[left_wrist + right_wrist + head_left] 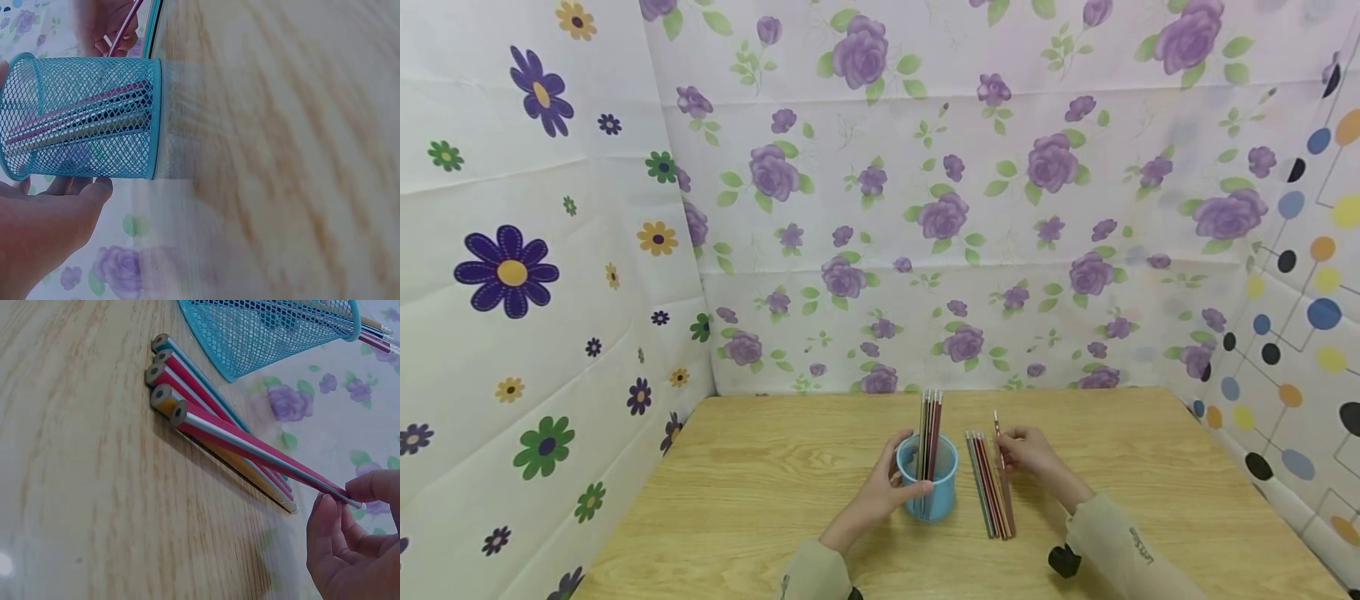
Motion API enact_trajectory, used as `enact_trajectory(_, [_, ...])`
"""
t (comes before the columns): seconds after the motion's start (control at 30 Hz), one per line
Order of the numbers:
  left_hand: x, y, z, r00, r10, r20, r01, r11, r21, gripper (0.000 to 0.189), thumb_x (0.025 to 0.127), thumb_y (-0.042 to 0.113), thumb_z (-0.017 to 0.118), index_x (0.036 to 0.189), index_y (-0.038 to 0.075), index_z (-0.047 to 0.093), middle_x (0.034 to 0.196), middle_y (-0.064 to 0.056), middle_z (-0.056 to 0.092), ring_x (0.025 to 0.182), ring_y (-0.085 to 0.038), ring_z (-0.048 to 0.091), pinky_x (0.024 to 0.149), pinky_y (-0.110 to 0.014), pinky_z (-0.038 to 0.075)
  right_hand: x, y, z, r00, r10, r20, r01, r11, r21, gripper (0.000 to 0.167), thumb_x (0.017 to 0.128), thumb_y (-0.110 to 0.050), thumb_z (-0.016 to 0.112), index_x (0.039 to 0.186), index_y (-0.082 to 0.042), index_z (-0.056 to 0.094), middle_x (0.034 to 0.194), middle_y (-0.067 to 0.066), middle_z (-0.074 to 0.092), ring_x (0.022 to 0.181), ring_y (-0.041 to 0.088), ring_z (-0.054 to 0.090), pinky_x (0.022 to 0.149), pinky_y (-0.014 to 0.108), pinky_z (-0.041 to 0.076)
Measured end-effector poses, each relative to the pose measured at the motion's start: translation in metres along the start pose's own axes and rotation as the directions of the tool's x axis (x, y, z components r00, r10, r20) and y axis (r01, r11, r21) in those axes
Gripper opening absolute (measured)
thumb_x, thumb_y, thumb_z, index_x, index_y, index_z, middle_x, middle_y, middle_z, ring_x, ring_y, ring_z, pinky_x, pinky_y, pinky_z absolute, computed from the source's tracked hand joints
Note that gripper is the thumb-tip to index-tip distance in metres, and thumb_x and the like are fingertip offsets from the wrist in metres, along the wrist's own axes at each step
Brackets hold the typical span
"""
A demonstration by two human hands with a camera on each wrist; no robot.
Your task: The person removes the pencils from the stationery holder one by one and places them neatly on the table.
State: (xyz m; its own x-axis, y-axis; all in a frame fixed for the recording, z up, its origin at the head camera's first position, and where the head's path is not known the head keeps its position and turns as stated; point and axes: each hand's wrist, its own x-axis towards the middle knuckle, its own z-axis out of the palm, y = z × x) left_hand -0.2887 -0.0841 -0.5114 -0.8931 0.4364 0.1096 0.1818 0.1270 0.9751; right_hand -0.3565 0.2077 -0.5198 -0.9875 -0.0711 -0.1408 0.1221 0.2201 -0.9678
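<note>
The left hand (880, 487) grips the cup (942, 497) while, to the cup's right, the right hand (1033, 454) pinches a red pencil (265, 455), best raised clear of neighbouring pencils (987, 485).

The blue mesh cup (943, 502) stood upright, holding pencils (931, 425); near it lay more pencils (987, 486), a red pencil (262, 454) tilted.

A wide grip and a fine pinch

We see the left arm (816, 571) extend from the near side, the left hand (880, 489) curved wide, its thumb pointing right. The right arm (1116, 542) slants in from the near right, and the right hand (1030, 452) pinches between thumb and fingers.
</note>
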Motion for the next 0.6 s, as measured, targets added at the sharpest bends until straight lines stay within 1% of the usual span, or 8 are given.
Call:
enact_trajectory(0.1, [0.0002,0.001,-0.0006,1.0,0.001,0.009,-0.001,1.0,-0.002,0.081,0.092,0.027,0.067,0.153,0.03,0.015,0.159,-0.02,0.02,0.146,-0.041,0.02,0.117,-0.06,0.021,-0.0012,0.0007,-0.0023,0.999,-0.041,0.017,0.041,0.999,0.0,0.027,0.093,-0.011,0.056,0.104,0.014,0.056,0.081,0.01,0.064,0.066,0.013,0.062,0.059,0.024,0.056])
enact_trajectory(0.17, [0.0001,0.0012,-0.0009,1.0,0.002,0.016,-0.001,1.0,-0.006,0.081,0.092,0.028,0.067,0.153,0.029,0.014,0.159,-0.021,0.02,0.146,-0.042,0.021,0.117,-0.06,0.02,-0.0031,0.0009,-0.0026,0.998,-0.051,0.023,0.051,0.999,0.0,0.026,0.092,-0.011,0.057,0.101,0.014,0.057,0.079,0.01,0.064,0.064,0.013,0.063,0.059,0.026,0.057])
enact_trajectory(0.27, [0.0001,0.0017,-0.0011,1.0,0.003,0.022,-0.003,1.0,-0.01,0.081,0.092,0.029,0.067,0.153,0.029,0.014,0.158,-0.021,0.021,0.146,-0.042,0.022,0.117,-0.06,0.021,-0.0041,0.0005,-0.0015,0.999,-0.038,0.007,0.039,0.999,-0.028,0.027,0.093,-0.01,0.057,0.102,0.014,0.058,0.078,0.01,0.065,0.063,0.013,0.064,0.06,0.029,0.058])
enact_trajectory(0.33, [0.0001,0.0022,-0.0012,1.0,0.003,0.022,-0.003,1.0,-0.009,0.081,0.092,0.028,0.066,0.153,0.029,0.014,0.158,-0.021,0.021,0.145,-0.042,0.023,0.116,-0.06,0.022,-0.0044,-0.0002,0.0004,1.0,-0.009,-0.024,0.007,0.999,-0.054,0.026,0.093,-0.01,0.058,0.104,0.014,0.059,0.079,0.011,0.065,0.063,0.014,0.063,0.061,0.03,0.058])
enact_trajectory(0.4, [-0.0001,0.0024,-0.0012,1.0,0.002,0.022,-0.002,1.0,-0.006,0.08,0.092,0.027,0.066,0.153,0.029,0.014,0.158,-0.02,0.022,0.145,-0.041,0.025,0.116,-0.06,0.022,-0.0042,-0.0005,0.0015,0.999,-0.003,-0.038,0.0,0.996,-0.085,0.025,0.093,-0.009,0.058,0.104,0.014,0.059,0.079,0.012,0.066,0.063,0.014,0.063,0.061,0.031,0.058])
enact_trajectory(0.6, [-0.0006,0.0036,-0.0014,1.0,0.0,0.025,0.0,1.0,-0.004,0.079,0.093,0.025,0.065,0.153,0.029,0.013,0.157,-0.02,0.024,0.144,-0.04,0.027,0.116,-0.06,0.024,-0.0044,-0.0002,0.0014,0.998,-0.02,-0.058,0.01,0.985,-0.173,0.021,0.092,-0.009,0.061,0.098,0.011,0.062,0.076,0.013,0.066,0.063,0.016,0.063,0.061,0.032,0.058])
